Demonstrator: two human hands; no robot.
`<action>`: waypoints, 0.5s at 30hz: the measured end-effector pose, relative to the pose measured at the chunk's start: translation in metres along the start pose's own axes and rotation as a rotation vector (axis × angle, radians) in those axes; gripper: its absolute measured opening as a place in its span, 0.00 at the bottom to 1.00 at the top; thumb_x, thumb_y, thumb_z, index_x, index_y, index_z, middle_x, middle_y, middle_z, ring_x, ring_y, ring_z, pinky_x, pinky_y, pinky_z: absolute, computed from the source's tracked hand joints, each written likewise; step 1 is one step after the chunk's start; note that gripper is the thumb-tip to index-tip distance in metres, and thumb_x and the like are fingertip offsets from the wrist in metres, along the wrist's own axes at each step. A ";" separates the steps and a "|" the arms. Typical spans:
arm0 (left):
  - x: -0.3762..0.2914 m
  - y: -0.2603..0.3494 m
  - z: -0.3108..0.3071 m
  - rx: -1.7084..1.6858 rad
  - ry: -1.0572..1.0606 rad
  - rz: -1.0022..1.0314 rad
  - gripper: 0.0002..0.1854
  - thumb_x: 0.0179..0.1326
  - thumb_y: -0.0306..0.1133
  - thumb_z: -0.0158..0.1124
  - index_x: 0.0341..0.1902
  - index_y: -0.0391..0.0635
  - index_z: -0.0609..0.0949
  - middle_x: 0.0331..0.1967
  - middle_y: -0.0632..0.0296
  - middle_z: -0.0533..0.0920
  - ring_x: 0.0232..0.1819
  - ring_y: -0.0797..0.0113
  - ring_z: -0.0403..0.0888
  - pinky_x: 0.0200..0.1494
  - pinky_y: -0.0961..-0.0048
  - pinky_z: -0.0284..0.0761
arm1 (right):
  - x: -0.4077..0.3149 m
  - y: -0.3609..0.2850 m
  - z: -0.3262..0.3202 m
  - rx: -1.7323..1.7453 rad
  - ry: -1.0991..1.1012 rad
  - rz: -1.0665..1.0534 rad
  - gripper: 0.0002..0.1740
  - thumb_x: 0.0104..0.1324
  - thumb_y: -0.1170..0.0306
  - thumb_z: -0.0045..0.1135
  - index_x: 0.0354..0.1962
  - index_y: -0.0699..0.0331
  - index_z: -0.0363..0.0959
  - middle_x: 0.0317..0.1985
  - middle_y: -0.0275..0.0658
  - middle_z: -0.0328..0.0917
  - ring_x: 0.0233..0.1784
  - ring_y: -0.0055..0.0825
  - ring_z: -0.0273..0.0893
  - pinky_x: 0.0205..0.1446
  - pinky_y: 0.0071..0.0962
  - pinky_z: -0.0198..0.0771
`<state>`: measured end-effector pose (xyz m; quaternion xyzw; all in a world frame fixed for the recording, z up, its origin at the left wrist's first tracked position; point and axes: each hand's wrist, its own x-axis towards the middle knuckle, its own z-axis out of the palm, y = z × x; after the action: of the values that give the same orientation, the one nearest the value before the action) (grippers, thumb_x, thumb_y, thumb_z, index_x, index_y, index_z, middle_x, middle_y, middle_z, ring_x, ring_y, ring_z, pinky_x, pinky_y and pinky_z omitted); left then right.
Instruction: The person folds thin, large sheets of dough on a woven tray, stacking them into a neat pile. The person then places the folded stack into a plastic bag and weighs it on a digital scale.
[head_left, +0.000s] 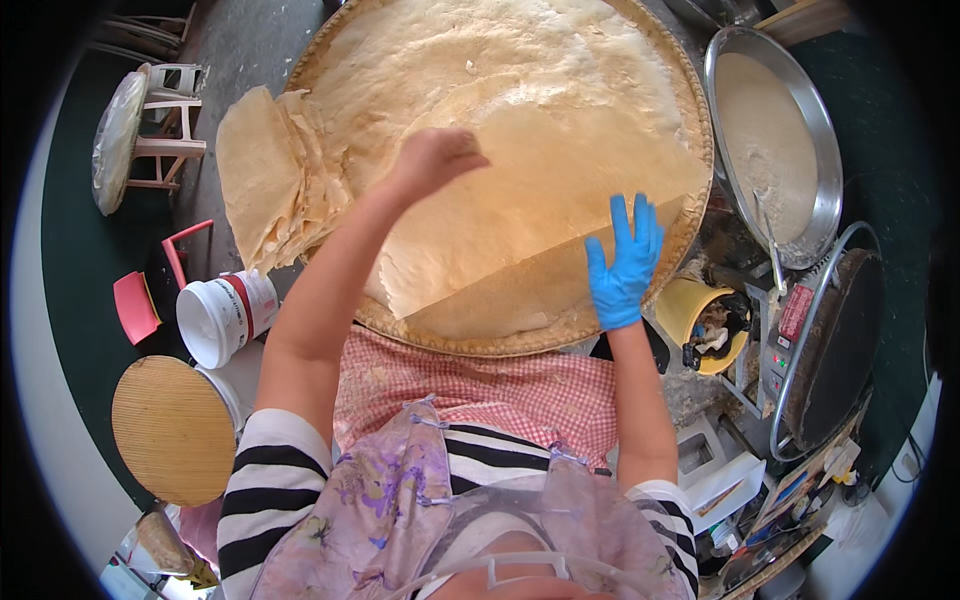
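A thin, pale crepe-like sheet (525, 187) lies over other sheets in a large round woven tray (480, 346). Its straight edge slants across the near side, above a darker, shaded layer (502, 296). My left hand (442, 157), bare and slightly blurred, is over the sheet with its fingers curled in; I see nothing in it. In a blue glove, my right hand (626, 259) rests by the straight edge at the near right, fingers spread and holding nothing. A pile of folded sheets (262, 172) overhangs the tray's left rim.
At right stand a metal basin (832, 150) of pale batter with a utensil, a yellow bin (671, 300) with a black liner, and a round black griddle (836, 349). White buckets (225, 315), a round slatted board (172, 431) and small stools (169, 139) are on the left.
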<state>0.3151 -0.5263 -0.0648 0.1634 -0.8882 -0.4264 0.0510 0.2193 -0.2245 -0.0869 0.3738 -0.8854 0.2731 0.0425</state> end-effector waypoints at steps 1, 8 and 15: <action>0.005 -0.015 -0.005 0.061 0.015 -0.064 0.14 0.50 0.42 0.70 0.29 0.44 0.80 0.25 0.57 0.81 0.27 0.59 0.80 0.30 0.69 0.74 | 0.016 0.003 0.005 -0.019 -0.012 -0.042 0.34 0.59 0.54 0.56 0.62 0.51 0.62 0.68 0.45 0.52 0.71 0.45 0.48 0.70 0.51 0.41; -0.002 -0.085 0.009 0.331 -0.033 -0.334 0.16 0.48 0.42 0.71 0.31 0.44 0.77 0.23 0.57 0.78 0.30 0.57 0.77 0.32 0.65 0.71 | 0.064 0.048 0.073 -0.153 -0.197 -0.209 0.34 0.57 0.48 0.56 0.62 0.40 0.62 0.70 0.43 0.48 0.73 0.46 0.43 0.72 0.52 0.34; -0.108 -0.035 0.062 0.234 0.407 -0.037 0.27 0.47 0.34 0.72 0.52 0.43 0.75 0.46 0.53 0.78 0.50 0.55 0.75 0.52 0.65 0.70 | 0.038 0.002 0.076 -0.142 -0.271 -0.256 0.41 0.55 0.50 0.57 0.66 0.48 0.55 0.70 0.43 0.46 0.74 0.46 0.40 0.72 0.51 0.35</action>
<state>0.4108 -0.4647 -0.1259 0.2670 -0.8998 -0.2798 0.2018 0.2007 -0.2866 -0.1417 0.5126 -0.8453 0.1496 -0.0163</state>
